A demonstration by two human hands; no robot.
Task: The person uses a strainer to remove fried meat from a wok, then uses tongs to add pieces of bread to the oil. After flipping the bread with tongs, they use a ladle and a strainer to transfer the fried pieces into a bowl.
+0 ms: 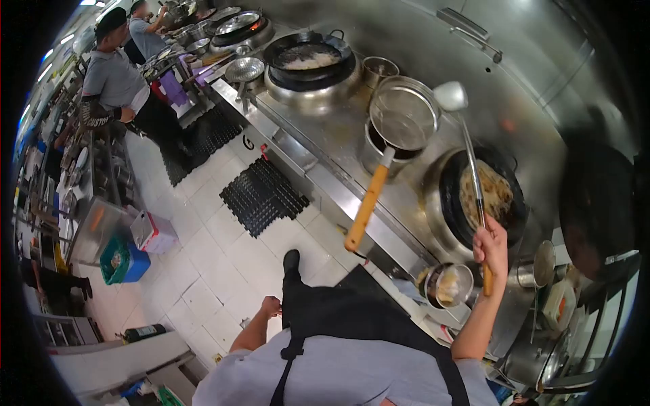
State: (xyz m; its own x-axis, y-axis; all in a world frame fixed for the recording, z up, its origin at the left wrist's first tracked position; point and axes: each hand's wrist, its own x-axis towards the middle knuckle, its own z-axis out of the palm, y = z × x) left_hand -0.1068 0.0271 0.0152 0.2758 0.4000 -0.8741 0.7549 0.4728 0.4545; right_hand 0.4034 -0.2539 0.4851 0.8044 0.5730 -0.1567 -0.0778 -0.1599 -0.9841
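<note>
My right hand (490, 245) is wrapped round the wooden handle of a long ladle (472, 159). Its bowl is raised up and away from me, near the back wall. Beneath the ladle's shaft, a dark wok (452, 196) on the burner holds a flat, browned mass of food (486, 193). My left hand (272, 306) hangs low beside the black apron, its fingers curled in, with nothing visible in them. A round mesh strainer (405, 115) with a wooden handle rests across a metal pot left of the wok.
Another wok (306, 57) with bubbling contents sits farther along the steel range. A metal bowl of pale food (450, 284) stands by the counter edge near me. Black mats (263, 196) lie on the tiled floor. A co-worker (118, 84) stands at left.
</note>
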